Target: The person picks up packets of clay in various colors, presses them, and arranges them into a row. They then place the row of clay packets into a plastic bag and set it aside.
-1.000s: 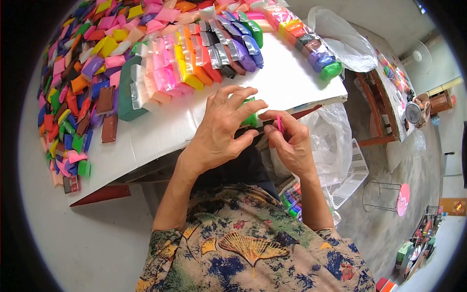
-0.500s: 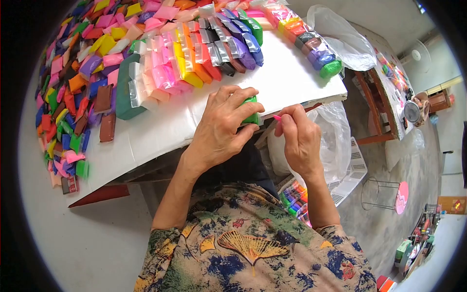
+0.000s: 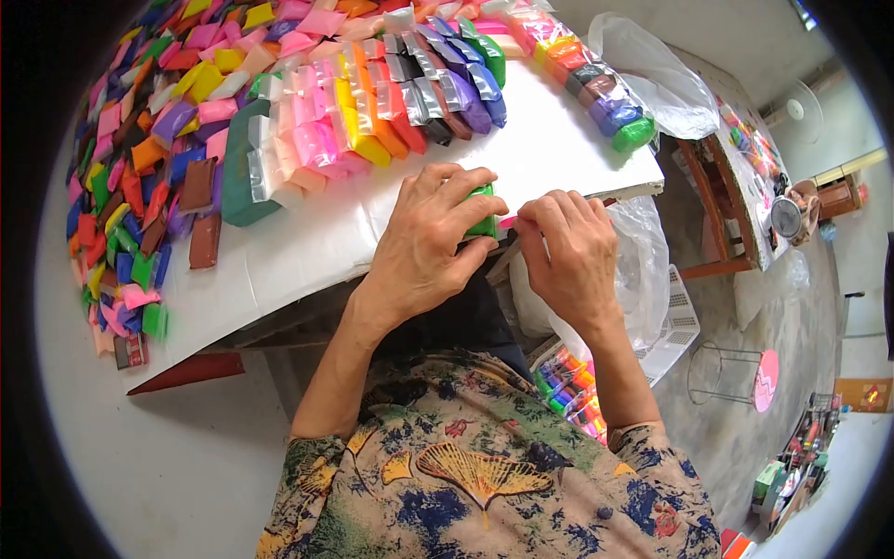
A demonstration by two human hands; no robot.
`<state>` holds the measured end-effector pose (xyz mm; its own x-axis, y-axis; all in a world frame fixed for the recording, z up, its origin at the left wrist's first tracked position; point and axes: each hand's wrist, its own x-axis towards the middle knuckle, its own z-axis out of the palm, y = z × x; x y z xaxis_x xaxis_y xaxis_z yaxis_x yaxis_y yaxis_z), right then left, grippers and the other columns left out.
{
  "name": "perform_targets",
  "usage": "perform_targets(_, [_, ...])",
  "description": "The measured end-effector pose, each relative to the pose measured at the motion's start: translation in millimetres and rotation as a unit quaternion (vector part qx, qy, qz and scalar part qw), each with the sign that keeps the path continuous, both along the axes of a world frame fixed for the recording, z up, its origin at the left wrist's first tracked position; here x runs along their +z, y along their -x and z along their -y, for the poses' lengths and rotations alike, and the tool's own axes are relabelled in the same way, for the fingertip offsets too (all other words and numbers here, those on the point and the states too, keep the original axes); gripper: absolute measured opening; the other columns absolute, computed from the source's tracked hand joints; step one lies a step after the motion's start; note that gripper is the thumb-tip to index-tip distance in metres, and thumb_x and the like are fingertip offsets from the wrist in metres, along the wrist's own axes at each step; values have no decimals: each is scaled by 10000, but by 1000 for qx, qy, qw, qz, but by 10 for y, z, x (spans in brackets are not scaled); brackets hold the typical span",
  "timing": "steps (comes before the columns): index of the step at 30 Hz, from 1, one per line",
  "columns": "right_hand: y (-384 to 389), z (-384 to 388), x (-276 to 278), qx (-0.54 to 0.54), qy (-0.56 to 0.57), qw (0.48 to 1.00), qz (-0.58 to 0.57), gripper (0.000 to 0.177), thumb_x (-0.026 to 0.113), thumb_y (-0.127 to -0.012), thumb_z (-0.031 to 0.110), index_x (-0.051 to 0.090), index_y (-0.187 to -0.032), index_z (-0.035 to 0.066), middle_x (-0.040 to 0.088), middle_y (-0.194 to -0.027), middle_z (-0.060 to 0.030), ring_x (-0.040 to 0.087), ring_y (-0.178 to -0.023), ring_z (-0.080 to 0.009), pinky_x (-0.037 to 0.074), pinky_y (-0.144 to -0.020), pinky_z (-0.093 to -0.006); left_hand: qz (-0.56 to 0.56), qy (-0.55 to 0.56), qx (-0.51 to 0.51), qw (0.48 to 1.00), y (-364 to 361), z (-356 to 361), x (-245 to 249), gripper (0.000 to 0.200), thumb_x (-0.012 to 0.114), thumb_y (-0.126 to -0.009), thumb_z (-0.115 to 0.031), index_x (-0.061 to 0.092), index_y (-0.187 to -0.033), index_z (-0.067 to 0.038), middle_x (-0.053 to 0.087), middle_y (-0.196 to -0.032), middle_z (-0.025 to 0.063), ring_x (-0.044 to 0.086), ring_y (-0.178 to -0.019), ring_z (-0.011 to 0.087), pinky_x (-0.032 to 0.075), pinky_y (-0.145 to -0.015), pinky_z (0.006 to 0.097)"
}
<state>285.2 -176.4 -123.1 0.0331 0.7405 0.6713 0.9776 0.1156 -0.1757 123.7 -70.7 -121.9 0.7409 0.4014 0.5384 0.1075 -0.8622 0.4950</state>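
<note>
My left hand [image 3: 428,233] is closed over a small green packet [image 3: 481,224] at the front edge of the white tabletop [image 3: 317,238]; part of the packet is hidden under the fingers. Between the fingertips of my right hand [image 3: 573,256] is a small pink object [image 3: 507,223], its tip against or very near the packet's right end. Its kind is too small to make out. Just beyond my left hand, rows of wrapped colored packets [image 3: 372,140] lie side by side, with a dark green block [image 3: 244,172] at their left end.
A big loose pile of colored packets [image 3: 196,116] covers the table's left side. A clear bag of packets [image 3: 601,88] lies by the right edge. Below are a clear plastic bag [image 3: 643,261], a white crate [image 3: 672,321] and more bagged packets [image 3: 568,382]. A pink-topped stool [image 3: 765,380] stands right.
My right hand has shifted slightly left and turned knuckles-up, bringing the pink object to the green packet's end. My left hand stays on the packet.
</note>
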Motion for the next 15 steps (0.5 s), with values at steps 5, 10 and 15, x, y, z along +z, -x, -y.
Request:
perform_targets(5, [-43,8,-27,38,26,996,-74,127,674,-812,50,558,-860,74,578,-799,-70,575,-731,-270,398,-666,-394,-5,-1,7,1000,0,7,0,338,763,-737,-56,676,-1063,-67,618,-1300,72,505,-1217,309,389,-1041,427])
perform_targets(10, [-45,27,-94,60,40,980,-187,120,682,-812,29,577,-860,60,588,-818,-85,576,-720,-298,409,-660,-399,-3,6,9,1000,-3,6,-4,332,764,-736,-58,676,-1057,-62,620,-1300,70,509,-1208,304,391,-1033,423])
perform_targets(15, [-10,24,-147,61,22,966,-249,87,678,-858,22,600,-893,39,583,-796,-101,589,-700,-272,440,-624,-366,2,6,12,1000,-7,12,-5,329,766,-734,-57,678,-1051,-53,628,-1290,72,518,-1195,301,397,-1025,421])
